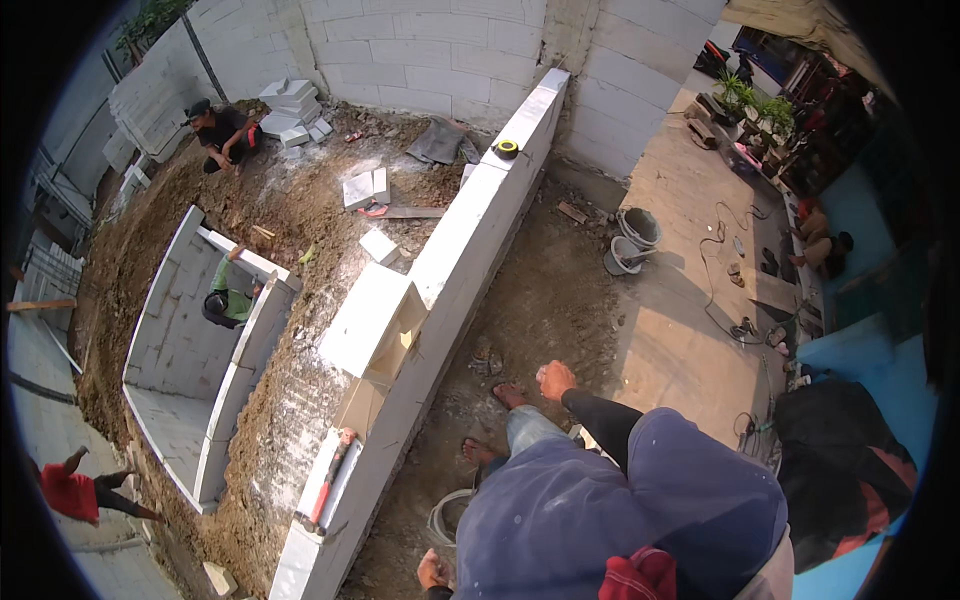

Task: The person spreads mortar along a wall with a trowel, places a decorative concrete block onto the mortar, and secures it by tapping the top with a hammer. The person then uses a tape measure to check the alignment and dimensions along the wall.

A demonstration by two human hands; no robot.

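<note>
My right hand [555, 380] is closed in a fist in front of me, its fingertips whitish with dust; nothing shows in it. Low in the picture, my left hand [432, 570] hangs near a pale round rim or coil [448, 518] on the ground, its fingers partly hidden. Ahead of both hands runs a low white block wall [465, 230]. A hammer with a red and black handle [328, 482] lies along its top, nearest my left hand. Farther along sits a yellow and black tape measure [507, 149]. Between them, large pale blocks [368, 318] stand against the wall.
Two mortar-stained buckets [624, 258] stand right of the wall. Beyond it, a worker in green [232, 305] is inside a block-lined pit [165, 375]; another person [222, 135] crouches on the soil. A saw [405, 212] lies near loose blocks. Cables [712, 260] cross the paving.
</note>
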